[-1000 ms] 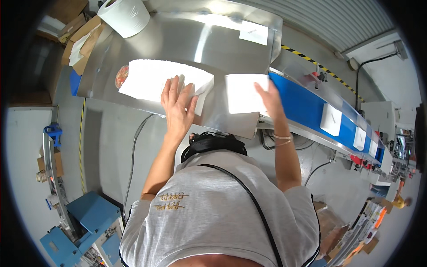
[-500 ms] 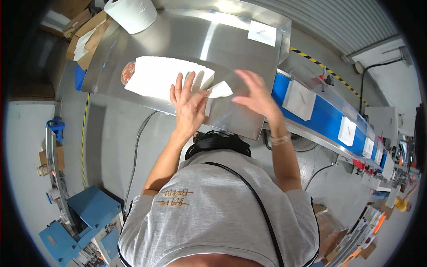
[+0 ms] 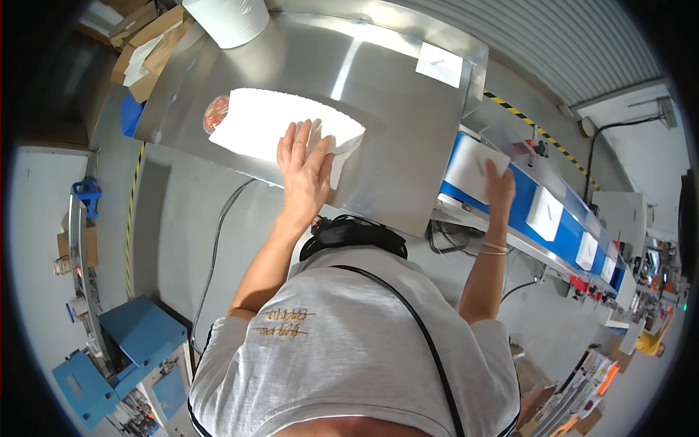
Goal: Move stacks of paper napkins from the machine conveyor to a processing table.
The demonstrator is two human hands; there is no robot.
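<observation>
On the steel table lies a long white stack of thin, flat pieces, its right end slightly fanned. My left hand rests on the stack's right part, fingers stretched out and lying flat. A round reddish, shiny thing shows at the stack's left end, partly covered by it. Over the blue conveyor belt, my right hand holds the right edge of a flat white packet at the belt's near end; the hand is slightly blurred. Further white packets lie spaced along the belt.
A large white roll stands at the table's far left, beside an open cardboard box. One white packet lies at the table's far right corner. Clear guards and red-black clamps line the conveyor. A cable runs along the floor.
My right hand has moved right from the steel table to a packet on the conveyor. The packets have shifted along the belt toward the table. The lifted right-end flap now lies against the stack.
</observation>
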